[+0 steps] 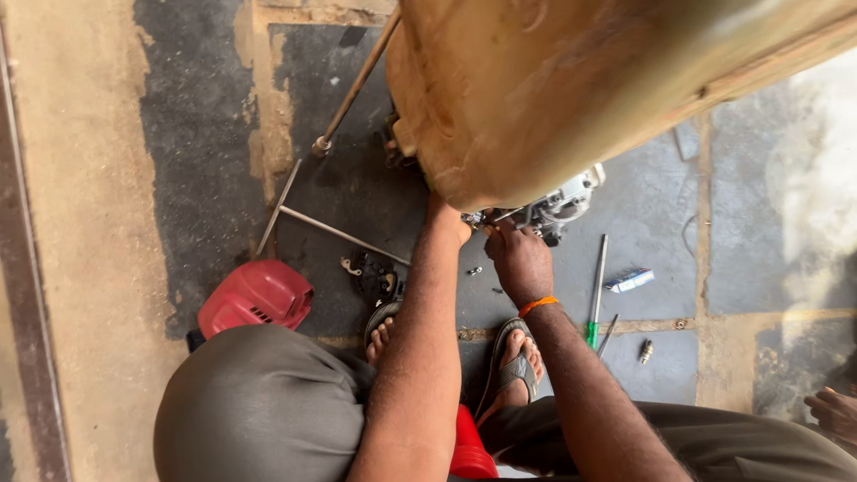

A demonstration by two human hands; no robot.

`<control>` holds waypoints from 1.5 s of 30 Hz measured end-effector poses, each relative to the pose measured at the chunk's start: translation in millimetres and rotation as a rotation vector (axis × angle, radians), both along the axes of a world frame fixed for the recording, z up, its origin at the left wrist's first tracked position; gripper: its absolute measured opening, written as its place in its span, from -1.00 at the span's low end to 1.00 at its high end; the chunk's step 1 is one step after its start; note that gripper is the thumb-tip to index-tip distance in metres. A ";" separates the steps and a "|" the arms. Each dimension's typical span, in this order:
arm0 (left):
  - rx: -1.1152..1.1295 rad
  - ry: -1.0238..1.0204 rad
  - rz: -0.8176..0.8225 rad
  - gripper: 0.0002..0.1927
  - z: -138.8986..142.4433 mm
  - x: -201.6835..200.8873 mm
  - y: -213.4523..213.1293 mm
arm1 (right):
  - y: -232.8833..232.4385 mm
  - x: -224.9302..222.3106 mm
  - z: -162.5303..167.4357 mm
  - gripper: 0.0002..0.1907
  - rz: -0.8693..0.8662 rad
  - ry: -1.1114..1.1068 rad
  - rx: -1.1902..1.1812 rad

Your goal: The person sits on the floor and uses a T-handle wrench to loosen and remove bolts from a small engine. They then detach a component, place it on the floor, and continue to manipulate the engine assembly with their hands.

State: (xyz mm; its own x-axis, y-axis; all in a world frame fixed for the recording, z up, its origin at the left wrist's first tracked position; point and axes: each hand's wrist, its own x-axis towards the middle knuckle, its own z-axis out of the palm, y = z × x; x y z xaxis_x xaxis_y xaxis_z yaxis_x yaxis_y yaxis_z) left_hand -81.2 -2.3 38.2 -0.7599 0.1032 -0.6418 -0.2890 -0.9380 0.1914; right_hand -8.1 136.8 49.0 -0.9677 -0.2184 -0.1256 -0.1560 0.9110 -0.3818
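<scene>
I look down at a small grey engine block (558,207) on the floor, mostly hidden under a large tan tank (536,80) that fills the top of the view. My left hand (446,219) reaches up against the tank's lower edge; its fingers are hidden behind it. My right hand (518,259), with an orange band on the wrist, is closed around a small part at the engine's left side. My feet in sandals (513,361) rest just below.
A red plastic engine cover (257,297) lies at the left. A T-shaped metal wrench (303,219) and a long rod (353,89) lie on the dark floor. A green-handled screwdriver (595,290), a small box (629,280) and a spark plug (645,351) lie at the right. Another person's hand (835,412) shows at the right edge.
</scene>
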 end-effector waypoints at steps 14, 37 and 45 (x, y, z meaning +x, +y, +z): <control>0.036 -0.069 -0.100 -0.64 0.6 9.2 9.5 | 117.9 6.0 231.3 -0.35 -0.207 -0.378 -0.042; -0.676 -0.048 -0.558 -0.64 37.9 41.9 -13.0 | 207.4 160.5 275.9 -0.70 -0.754 0.089 -0.087; -0.418 -0.170 -0.391 -0.69 25.4 42.9 -18.2 | 206.0 168.3 275.7 -0.74 -0.505 0.437 -0.015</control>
